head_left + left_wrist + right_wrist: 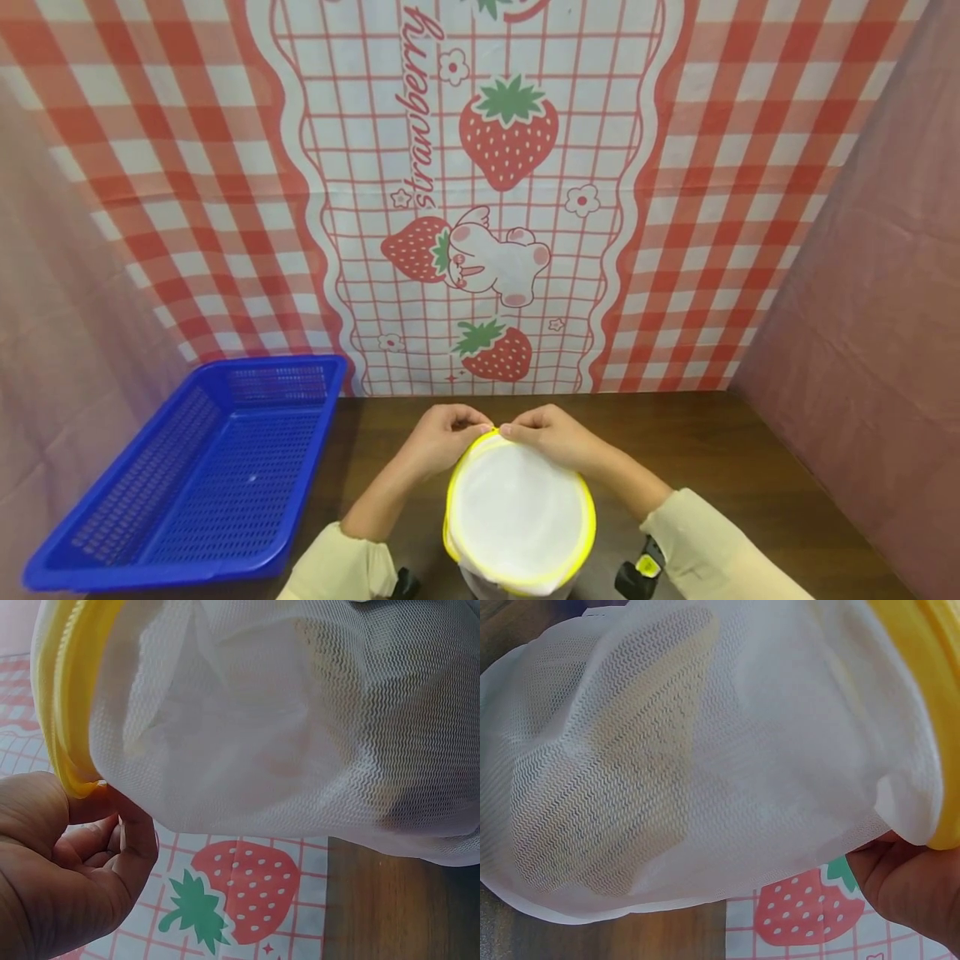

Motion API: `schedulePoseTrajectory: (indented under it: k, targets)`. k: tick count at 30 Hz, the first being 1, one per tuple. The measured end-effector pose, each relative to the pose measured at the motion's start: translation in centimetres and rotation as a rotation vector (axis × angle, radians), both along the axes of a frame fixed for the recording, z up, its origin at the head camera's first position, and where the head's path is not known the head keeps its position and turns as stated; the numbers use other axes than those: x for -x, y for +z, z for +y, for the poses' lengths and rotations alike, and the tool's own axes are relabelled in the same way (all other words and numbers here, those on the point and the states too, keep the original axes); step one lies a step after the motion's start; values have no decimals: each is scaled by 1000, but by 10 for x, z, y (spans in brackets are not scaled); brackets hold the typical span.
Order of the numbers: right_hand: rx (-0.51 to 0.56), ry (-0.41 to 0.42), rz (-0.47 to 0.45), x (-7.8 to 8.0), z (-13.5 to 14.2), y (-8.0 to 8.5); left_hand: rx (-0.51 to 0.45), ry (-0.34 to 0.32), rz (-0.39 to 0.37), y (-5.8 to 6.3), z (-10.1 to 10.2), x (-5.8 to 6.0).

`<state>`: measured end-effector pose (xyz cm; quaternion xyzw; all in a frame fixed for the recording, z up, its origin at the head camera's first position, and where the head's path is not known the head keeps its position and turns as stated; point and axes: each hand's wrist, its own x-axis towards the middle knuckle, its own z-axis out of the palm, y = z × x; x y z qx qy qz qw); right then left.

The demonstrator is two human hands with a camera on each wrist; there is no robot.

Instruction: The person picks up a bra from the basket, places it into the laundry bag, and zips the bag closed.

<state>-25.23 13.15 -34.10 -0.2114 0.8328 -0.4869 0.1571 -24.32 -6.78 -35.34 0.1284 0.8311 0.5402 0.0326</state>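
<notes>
A white mesh laundry bag (521,512) with a yellow zipper edge stands in front of me, its round top closed over. At the far side of that edge, my left hand (446,437) pinches the yellow trim between thumb and fingers. Close beside it, my right hand (558,437) grips the same rim. The left wrist view has the left hand (82,862) curled at the yellow band (75,697). Through the mesh (630,772) in the right wrist view something pale yellowish shows; its kind is unclear. The right hand's (911,885) fingertips are partly hidden behind the bag.
A blue perforated plastic basket (225,483) lies on the left of the brown wooden table (720,500). Behind the table hangs a red-and-white strawberry cloth (480,200). Pinkish curtains (862,333) flank both sides.
</notes>
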Motion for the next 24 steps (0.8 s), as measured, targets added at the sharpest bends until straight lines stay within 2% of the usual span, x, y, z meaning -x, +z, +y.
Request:
schedulePoseTrajectory:
  k: [9, 17, 24]
  targets:
    - [-18, -28, 0, 3, 2, -3, 8, 31, 11, -2, -3, 0]
    - [-9, -22, -5, 4, 1, -4, 14, 31, 21, -4, -1, 1]
    - [-21, 1, 59, 4, -1, -2, 20, 23, 16, -2, 1, 2]
